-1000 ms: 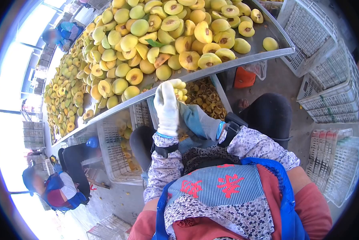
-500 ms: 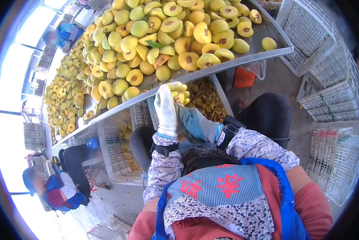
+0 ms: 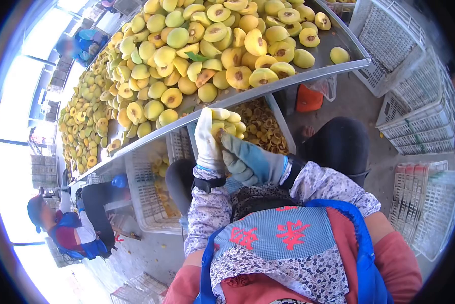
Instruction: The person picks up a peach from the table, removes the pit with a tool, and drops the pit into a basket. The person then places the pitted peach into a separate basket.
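Observation:
My left hand point(image 3: 210, 139), in a white glove with yellow-stained fingers, is raised just past the table's near edge. Its fingers curl around a yellow peach point(image 3: 217, 125), mostly covered by the glove. Against its palm side presses my right hand point(image 3: 247, 157), in a blue-grey glove, with fingers closed and the tips at the fruit. Whatever the right fingers grip is hidden. In front of both hands, halved peaches point(image 3: 165, 55) lie heaped on the metal-edged table point(image 3: 288, 81). Beneath the hands stands a crate of pit-like brown-yellow scraps point(image 3: 264, 124).
White plastic crates point(image 3: 415, 109) are stacked at the right, with more crates point(image 3: 420, 202) below them. Another crate point(image 3: 141, 187) holding yellow fruit stands under the table at left. A co-worker point(image 3: 75, 230) sits at the left; another person point(image 3: 85, 45) is farther back. An orange bag point(image 3: 308, 99) lies beneath the table.
My right hand has turned, with its curled fingers now showing and the tips brought up to the fruit in my left hand. The seated co-worker at left has shifted posture.

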Motion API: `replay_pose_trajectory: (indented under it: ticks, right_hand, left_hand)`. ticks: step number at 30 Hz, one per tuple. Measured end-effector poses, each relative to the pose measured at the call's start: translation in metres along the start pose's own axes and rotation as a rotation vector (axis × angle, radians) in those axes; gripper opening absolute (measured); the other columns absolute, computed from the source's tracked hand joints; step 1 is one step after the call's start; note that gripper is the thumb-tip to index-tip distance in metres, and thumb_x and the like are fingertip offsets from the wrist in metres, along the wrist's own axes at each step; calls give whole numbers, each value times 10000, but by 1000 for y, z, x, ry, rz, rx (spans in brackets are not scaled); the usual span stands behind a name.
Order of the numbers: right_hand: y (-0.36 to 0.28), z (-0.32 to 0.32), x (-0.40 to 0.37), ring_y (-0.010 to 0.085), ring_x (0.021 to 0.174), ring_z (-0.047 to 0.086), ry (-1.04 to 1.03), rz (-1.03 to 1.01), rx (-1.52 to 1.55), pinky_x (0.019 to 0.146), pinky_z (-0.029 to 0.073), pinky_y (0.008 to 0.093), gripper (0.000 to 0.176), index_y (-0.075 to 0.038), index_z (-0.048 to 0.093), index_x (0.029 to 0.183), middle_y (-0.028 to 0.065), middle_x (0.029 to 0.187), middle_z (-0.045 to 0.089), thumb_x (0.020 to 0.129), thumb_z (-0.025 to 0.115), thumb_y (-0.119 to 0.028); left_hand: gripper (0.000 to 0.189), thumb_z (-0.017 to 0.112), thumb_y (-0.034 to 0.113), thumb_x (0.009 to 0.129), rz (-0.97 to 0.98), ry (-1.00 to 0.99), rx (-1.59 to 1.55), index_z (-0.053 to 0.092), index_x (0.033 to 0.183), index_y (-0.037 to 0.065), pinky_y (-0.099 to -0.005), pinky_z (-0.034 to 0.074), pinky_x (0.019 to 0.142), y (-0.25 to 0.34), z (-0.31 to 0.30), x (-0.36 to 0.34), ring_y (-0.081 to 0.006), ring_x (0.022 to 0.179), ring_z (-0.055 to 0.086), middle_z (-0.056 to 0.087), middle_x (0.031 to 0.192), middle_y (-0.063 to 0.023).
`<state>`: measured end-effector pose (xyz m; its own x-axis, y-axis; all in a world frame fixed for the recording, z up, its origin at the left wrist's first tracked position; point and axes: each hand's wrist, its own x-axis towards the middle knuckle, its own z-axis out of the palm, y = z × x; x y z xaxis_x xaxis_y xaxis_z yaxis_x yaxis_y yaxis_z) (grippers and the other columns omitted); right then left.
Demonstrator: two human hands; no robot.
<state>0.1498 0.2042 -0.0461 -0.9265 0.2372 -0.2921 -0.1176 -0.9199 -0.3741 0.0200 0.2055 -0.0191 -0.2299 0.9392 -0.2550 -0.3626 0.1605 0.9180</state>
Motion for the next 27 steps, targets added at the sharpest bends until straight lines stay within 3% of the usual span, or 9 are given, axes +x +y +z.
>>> replay_pose_trajectory:
  ticks: [5, 7, 18, 20, 21, 23, 24, 25, 27]
  right_hand:
    - [-10, -23, 3, 56, 453, 374, -299, 121, 151, 402, 297, 228, 404, -166, 564, 837, -75, 566, 400, 992, 501, -534]
    - [-1, 2, -3, 76, 550, 439, 278, -320, -490, 498, 381, 251, 405, -115, 611, 937, -39, 620, 475, 1013, 484, -492]
    - [19, -25, 24, 158, 670, 565, 303, -981, -864, 601, 455, 310, 486, 15, 638, 913, 55, 747, 613, 1038, 466, -422]
    - [-14, -22, 0, 142, 630, 560, -318, 132, -35, 542, 434, 289, 458, 2, 608, 864, 21, 724, 578, 1034, 482, -404]
    - [-13, -8, -5, 142, 630, 560, -319, 132, -34, 542, 434, 289, 458, 2, 608, 864, 21, 724, 578, 1034, 482, -404]
    - [-3, 19, -10, 118, 600, 543, 73, -201, -156, 502, 413, 264, 442, -28, 583, 814, -14, 711, 548, 1031, 476, -398]
    - [11, -3, 6, 105, 612, 548, 119, -665, -852, 510, 415, 253, 408, -47, 597, 852, -27, 729, 565, 1031, 460, -388]
    - [33, -20, 28, 105, 612, 548, 118, -666, -852, 510, 415, 253, 408, -47, 597, 852, -27, 729, 565, 1031, 460, -388]
    - [64, -27, 59, 53, 423, 413, 216, -1023, -640, 354, 278, 231, 429, -167, 579, 825, -52, 635, 537, 991, 483, -551]
  left_hand:
    - [484, 462, 481, 999, 97, -130, -30, 581, 951, 14, -377, 557, 632, -6, -3, 11, -283, 723, 664, 669, 899, -176]
    - [481, 476, 488, 991, 79, -16, -58, 585, 952, 21, -380, 557, 609, -7, 4, 6, -283, 708, 666, 672, 897, -176]
    - [464, 478, 463, 993, 340, -298, 19, 581, 930, 15, -371, 558, 589, 1, -9, 2, -279, 679, 668, 681, 861, -187]
    - [456, 478, 441, 998, 247, -328, 72, 582, 913, 6, -362, 555, 583, 15, -8, -2, -275, 656, 661, 686, 833, -184]
    - [456, 478, 441, 998, 246, -327, 74, 582, 913, 6, -362, 555, 583, 19, 0, -6, -275, 656, 661, 686, 833, -184]
    - [433, 473, 416, 999, 132, -14, -63, 576, 901, 7, -350, 545, 566, 24, 18, -10, -272, 653, 655, 682, 839, -177]
    - [384, 476, 415, 987, 273, -120, 187, 571, 908, 52, -342, 539, 557, 17, -3, 8, -264, 675, 657, 670, 870, -135]
    - [337, 487, 422, 972, 51, -439, -562, 568, 914, 100, -340, 536, 555, 6, -31, 36, -256, 724, 670, 659, 889, -86]
    - [241, 515, 396, 957, 41, 98, -466, 552, 935, 159, -354, 560, 564, 33, -22, 26, -254, 800, 665, 638, 932, -20]
